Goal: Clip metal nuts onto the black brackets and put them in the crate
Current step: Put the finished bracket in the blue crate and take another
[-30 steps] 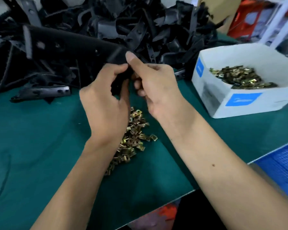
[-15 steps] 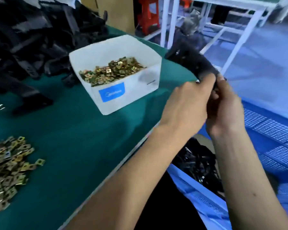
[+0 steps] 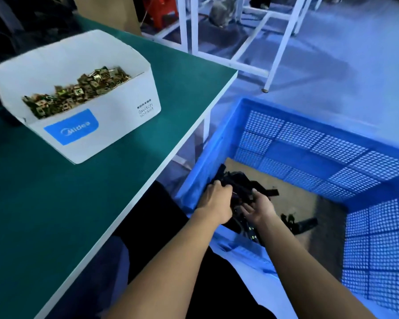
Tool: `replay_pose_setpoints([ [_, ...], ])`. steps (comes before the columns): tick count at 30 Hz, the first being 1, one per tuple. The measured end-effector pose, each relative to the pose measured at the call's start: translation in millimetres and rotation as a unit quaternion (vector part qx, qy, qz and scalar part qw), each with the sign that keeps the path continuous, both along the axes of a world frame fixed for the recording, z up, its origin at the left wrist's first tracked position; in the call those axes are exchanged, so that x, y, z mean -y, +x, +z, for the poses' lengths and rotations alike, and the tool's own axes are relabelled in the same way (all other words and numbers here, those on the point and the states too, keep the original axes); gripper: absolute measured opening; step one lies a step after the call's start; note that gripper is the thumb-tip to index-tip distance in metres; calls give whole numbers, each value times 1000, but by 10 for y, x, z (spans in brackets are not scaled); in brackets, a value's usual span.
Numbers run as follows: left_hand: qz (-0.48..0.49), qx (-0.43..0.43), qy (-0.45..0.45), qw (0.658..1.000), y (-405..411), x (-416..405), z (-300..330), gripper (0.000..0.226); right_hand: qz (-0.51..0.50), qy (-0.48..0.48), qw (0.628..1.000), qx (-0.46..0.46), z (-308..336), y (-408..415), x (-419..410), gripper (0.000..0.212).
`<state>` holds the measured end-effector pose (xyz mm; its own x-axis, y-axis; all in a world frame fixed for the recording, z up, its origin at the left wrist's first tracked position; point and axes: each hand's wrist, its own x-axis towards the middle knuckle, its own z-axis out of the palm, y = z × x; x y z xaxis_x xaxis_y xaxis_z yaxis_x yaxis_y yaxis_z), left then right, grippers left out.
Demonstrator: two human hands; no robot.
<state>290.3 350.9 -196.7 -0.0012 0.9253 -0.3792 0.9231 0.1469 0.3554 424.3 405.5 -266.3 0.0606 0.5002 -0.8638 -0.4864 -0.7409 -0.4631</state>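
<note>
Both my hands are down inside the blue mesh crate (image 3: 309, 146), beside the table. My left hand (image 3: 217, 201) grips one end of a black bracket (image 3: 240, 183), with its fingers curled over it. My right hand (image 3: 259, 208) lies beside it with loosely spread fingers against the bracket's underside. The bracket sits on a small pile of black brackets in the crate's near left corner. Any metal nut on it is hidden. Another black bracket (image 3: 302, 224) lies apart on the crate's brown floor.
A white cardboard box (image 3: 106, 125) full of brass-coloured metal nuts (image 3: 78, 88) stands on the green table (image 3: 55, 215) at the left. White frame legs (image 3: 279, 54) stand on the floor beyond the crate. The table edge runs diagonally just left of my arms.
My view and both hands swung right from the table and down into the crate. The bracket went from chest height to the pile in the crate. My right hand's fingers have loosened.
</note>
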Motion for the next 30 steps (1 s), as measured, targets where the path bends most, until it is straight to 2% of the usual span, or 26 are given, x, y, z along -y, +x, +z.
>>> replay_pose_setpoints([
  [2,0,0,4,1000,-26,-29,35,34,16,-30,998,55,-35,-30,38,41],
  [4,3,22,23,999,-21,-68,134,29,9,-26,995,94,11,-90,55,23],
  [6,11,60,60,996,-13,-120,286,23,-13,18,991,134,124,-181,36,6],
  [9,53,125,149,979,-41,-193,648,19,6,143,963,230,548,-374,-70,6],
  [11,88,198,219,951,-117,-191,959,19,31,246,920,303,1018,-538,-142,14],
  [13,121,296,291,901,-257,-107,1315,19,32,373,860,348,1557,-720,-189,17],
  [17,156,369,439,805,-800,305,1967,11,35,587,750,304,2578,-1325,60,13],
  [21,227,332,532,745,-1532,942,2289,7,135,692,669,236,3090,-2162,680,10],
  [26,400,151,599,677,-2524,2048,2205,9,329,732,578,147,3050,-3220,1657,5],
  [27,431,110,597,667,-2711,2309,2151,8,383,738,536,148,3013,-3410,1856,6],
  [28,457,62,587,666,-2878,2545,2082,6,450,743,466,169,2966,-3570,2023,8],
  [30,507,-68,541,667,-3205,3101,1924,4,595,727,261,223,2866,-3901,2443,16],
])
